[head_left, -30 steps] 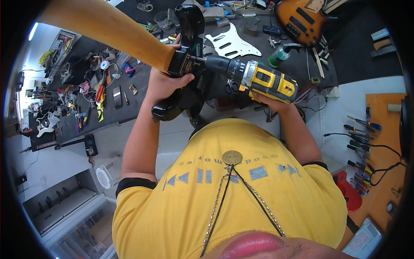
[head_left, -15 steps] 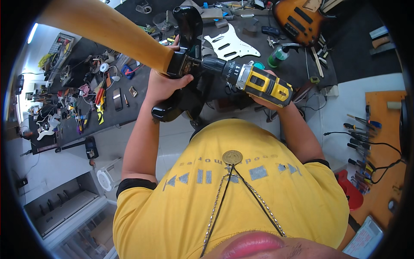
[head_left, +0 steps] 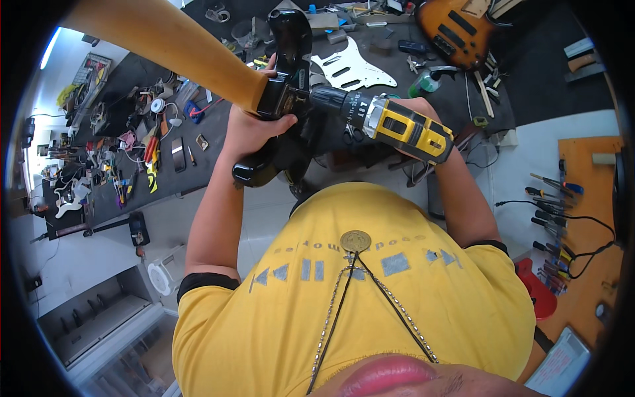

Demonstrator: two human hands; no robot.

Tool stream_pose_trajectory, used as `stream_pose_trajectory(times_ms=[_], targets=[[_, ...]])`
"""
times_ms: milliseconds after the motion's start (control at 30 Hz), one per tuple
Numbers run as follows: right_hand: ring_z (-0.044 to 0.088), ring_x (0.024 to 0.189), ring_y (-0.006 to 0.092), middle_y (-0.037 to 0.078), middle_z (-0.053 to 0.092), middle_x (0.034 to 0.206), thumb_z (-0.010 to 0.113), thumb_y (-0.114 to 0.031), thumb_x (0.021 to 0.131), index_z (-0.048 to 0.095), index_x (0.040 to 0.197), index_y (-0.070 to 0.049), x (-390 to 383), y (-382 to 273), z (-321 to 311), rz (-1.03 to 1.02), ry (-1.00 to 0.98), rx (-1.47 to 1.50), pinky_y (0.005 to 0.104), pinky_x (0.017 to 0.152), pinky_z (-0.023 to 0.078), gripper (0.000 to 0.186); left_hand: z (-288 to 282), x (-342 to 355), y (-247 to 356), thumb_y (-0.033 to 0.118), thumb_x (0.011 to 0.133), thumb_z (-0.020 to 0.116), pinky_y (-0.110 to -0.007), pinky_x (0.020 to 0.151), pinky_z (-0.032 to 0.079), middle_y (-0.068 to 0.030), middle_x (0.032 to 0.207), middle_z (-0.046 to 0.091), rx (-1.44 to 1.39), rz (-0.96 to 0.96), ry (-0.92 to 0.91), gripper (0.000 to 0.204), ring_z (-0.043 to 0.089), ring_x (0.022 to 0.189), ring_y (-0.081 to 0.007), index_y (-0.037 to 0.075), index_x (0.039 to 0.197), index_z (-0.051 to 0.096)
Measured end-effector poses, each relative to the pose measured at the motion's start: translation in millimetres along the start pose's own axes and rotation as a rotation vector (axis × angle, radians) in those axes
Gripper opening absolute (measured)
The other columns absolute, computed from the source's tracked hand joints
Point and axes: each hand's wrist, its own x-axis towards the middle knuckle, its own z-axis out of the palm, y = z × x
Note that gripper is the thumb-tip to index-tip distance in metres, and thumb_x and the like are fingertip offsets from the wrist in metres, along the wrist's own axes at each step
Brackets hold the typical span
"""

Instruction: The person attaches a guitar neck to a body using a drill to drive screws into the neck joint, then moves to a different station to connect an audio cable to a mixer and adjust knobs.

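Observation:
A black electric guitar body (head_left: pixel 291 43) with a pale wooden neck (head_left: pixel 178 49) is held up on edge, its neck pointing to the upper left. My left hand (head_left: pixel 253 132) is wrapped round it at the joint of neck and body, thumb across the near side. My right hand (head_left: pixel 423 109) grips a yellow and black cordless drill (head_left: pixel 410 132), partly hidden beneath the drill's body. The drill's chuck (head_left: pixel 329 99) points left at the metal plate where neck meets body. Whether the bit touches a screw I cannot tell.
On the dark workbench lie a white pickguard (head_left: pixel 354 69), a sunburst guitar body (head_left: pixel 456 33) and a green bottle (head_left: pixel 423 85). Pliers (head_left: pixel 153 147), a phone (head_left: pixel 178 155) and loose tools crowd the left. An orange tool board (head_left: pixel 589 218) stands at right.
The drill and my right hand have shifted slightly to the right. My left hand and the guitar stay almost where they were.

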Motion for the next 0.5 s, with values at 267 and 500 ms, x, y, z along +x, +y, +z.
stream_pose_trajectory(times_ms=[267, 500], targets=[[0.069, 0.077, 0.0177, 0.006, 0.073, 0.089, 0.083, -0.009, 0.075, 0.071, 0.103, -0.004, -0.2, -1.6, -6.4, -0.063, 0.015, -0.008, 0.0292, 0.075, 0.057, 0.031, -1.3, 6.2, 0.8, -0.006, 0.068, 0.085, -0.032, 0.109, 0.041, -0.0083, 0.140, 0.054, -0.055, -0.055, -0.001, 0.072, 0.034, 0.153, -0.0267, 0.005, 0.133, 0.056], [0.067, 0.106, 0.0153, 0.008, 0.069, 0.118, 0.079, -0.008, 0.084, 0.061, 0.133, -0.001, -64.3, -0.7, -18.8, 0.211, 0.073, 0.284, 0.0290, 0.094, 0.053, 0.053, -26.2, 2.9, -24.4, -0.008, 0.074, 0.082, -0.029, 0.092, 0.054, -0.0034, 0.117, 0.064, -0.023, 0.008, 0.031, 0.079, 0.064, 0.103, -0.0127, 0.005, 0.144, 0.051]])
